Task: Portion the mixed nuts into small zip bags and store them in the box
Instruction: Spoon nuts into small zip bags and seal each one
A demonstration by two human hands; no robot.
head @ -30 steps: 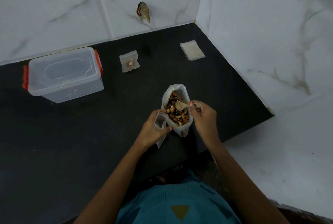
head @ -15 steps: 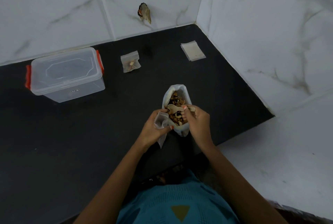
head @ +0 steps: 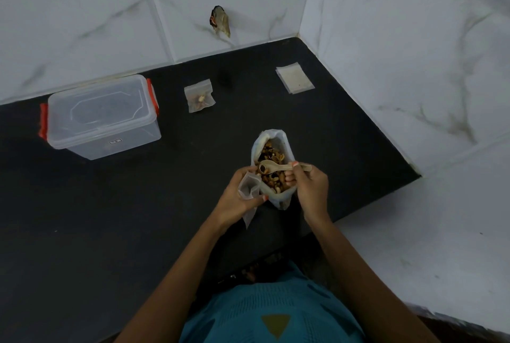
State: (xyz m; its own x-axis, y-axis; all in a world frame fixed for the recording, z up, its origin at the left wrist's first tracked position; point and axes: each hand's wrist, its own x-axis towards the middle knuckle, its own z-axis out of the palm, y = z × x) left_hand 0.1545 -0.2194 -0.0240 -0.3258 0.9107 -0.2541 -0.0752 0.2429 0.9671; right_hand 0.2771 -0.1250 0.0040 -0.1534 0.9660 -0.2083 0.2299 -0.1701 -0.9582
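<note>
Black counter [head: 138, 232] in a tiled corner: nearest, the left hand [head: 237, 200] grips an open small zip bag [head: 248, 186], the right hand [head: 310, 188] pinches a loaded spoon [head: 276, 167] over the bag of mixed nuts [head: 278, 200] — beyond lie one filled bag [head: 199, 97], spare bags [head: 294, 78] and the lidded, seemingly empty box [head: 102, 116] — portioning judged barely begun.

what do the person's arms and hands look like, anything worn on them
Both forearms are bare, with no sleeves in view. The left hand and right hand are gloveless, and no ring, watch or bracelet shows. The fingernails are painted orange-red. Lower in the view, the person wears a teal knitted top with a mustard triangle on it.
</note>
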